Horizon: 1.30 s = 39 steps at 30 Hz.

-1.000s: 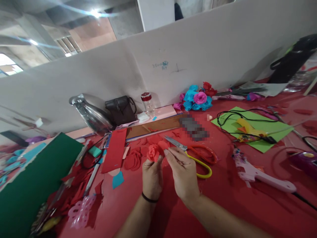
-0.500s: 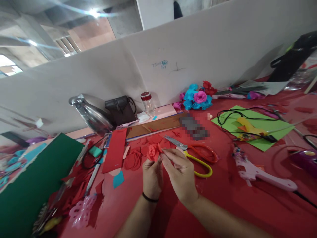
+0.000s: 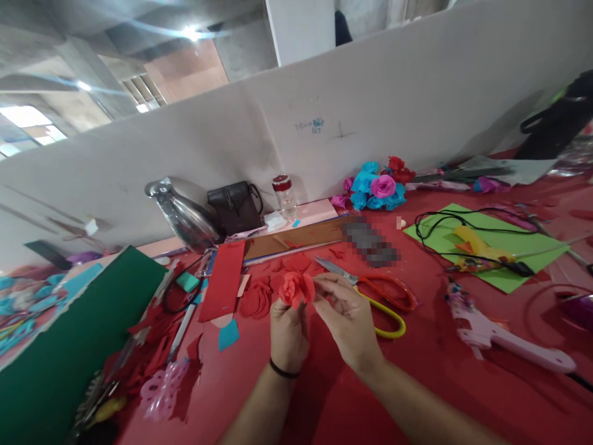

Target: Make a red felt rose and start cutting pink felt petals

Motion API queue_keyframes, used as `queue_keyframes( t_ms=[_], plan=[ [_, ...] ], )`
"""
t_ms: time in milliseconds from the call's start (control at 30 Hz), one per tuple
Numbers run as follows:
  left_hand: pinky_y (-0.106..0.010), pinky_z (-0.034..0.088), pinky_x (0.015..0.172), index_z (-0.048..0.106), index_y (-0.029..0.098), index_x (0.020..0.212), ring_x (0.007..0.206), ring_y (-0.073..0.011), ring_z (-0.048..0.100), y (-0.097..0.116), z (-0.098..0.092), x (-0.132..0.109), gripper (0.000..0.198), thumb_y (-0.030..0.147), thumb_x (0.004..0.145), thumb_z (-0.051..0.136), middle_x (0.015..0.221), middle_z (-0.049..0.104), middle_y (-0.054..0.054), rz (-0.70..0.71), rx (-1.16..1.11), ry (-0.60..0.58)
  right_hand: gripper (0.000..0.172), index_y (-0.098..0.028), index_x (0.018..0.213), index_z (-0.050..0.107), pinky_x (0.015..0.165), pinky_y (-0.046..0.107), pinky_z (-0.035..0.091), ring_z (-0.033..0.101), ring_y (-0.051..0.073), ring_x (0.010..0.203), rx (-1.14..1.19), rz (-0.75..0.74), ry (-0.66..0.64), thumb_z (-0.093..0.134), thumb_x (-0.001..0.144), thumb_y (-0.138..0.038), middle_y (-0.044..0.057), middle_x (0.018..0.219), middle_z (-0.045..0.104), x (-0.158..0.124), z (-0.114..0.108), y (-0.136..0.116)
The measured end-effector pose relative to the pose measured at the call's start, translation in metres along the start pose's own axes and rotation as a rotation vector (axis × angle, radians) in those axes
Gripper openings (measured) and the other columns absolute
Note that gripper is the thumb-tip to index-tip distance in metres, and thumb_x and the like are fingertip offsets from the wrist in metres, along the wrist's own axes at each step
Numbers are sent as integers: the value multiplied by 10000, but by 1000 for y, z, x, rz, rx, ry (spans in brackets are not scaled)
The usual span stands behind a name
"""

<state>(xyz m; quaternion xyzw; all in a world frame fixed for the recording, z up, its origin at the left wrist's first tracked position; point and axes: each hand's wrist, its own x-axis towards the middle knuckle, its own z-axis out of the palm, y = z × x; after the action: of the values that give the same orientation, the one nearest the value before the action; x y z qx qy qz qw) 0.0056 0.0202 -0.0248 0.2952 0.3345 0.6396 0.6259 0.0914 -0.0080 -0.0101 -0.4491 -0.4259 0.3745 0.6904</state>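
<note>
My left hand (image 3: 288, 334) is closed round the base of a red paper rose (image 3: 295, 288), holding it upright above the red table (image 3: 445, 389). My right hand (image 3: 346, 315) pinches the rose's outer petal at its right side with thumb and fingertips. Loose red paper petals (image 3: 257, 300) lie on the table just behind the rose. Scissors with red and yellow handles (image 3: 375, 296) lie right of my right hand.
A pink glue gun (image 3: 495, 334) lies at right, a yellow glue gun (image 3: 477, 247) on green paper (image 3: 532, 241) beyond it. Finished blue, pink and red paper flowers (image 3: 377, 185) sit by the white partition. Green sheet (image 3: 69, 346), red strip (image 3: 223, 281), jar (image 3: 286, 195) and bag (image 3: 234, 207) at left.
The right hand's fingers have moved from the rose's side onto its outer petal, and the rose looks fuller and more closed. The camera view shifted slightly.
</note>
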Motion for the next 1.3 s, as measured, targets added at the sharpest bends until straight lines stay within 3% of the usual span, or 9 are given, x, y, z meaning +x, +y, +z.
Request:
queue_keyframes(
  t_ms=[167,467,767,1000,1167,1300],
  plan=[
    [-238,524,731,704,203,658,693,-127,640,2,1,-1,186,181,504,806,716,706,16,-1,25,-3,122,-260,833,761,855,368,442,602,210,893,-33,-8,-55,702,727,-275,54,918,683,1,0,-1],
    [-308,526,789,712,209,679,710,-163,651,2,-2,-2,123,250,577,768,676,682,4,33,141,-83,93,-268,788,760,857,368,435,590,216,915,-31,1,-25,706,727,-314,49,902,674,-1,0,-3],
    [-312,519,781,730,203,702,709,-165,647,-1,-6,-2,84,260,642,743,688,693,-10,48,164,-109,93,-245,810,741,764,304,473,582,187,861,21,-37,-38,704,725,-235,42,886,652,-3,3,-2],
    [-272,505,733,736,190,683,666,-133,614,-1,-8,0,75,203,612,753,695,698,-2,77,141,-90,125,-235,846,716,750,301,480,580,169,812,102,-32,-59,700,726,-199,29,869,641,-4,4,-2],
    [-211,473,646,710,180,600,596,-91,566,2,-5,3,112,164,521,788,628,663,21,115,91,-9,188,-243,924,715,830,345,486,620,180,848,322,68,-57,628,764,-200,33,941,670,-8,4,-1],
    [-218,467,635,708,166,618,601,-96,559,3,-10,10,113,217,551,782,650,669,6,135,169,-14,145,-226,855,737,773,312,485,618,160,761,459,223,-39,619,774,-248,23,808,707,-5,4,-2]
  ],
)
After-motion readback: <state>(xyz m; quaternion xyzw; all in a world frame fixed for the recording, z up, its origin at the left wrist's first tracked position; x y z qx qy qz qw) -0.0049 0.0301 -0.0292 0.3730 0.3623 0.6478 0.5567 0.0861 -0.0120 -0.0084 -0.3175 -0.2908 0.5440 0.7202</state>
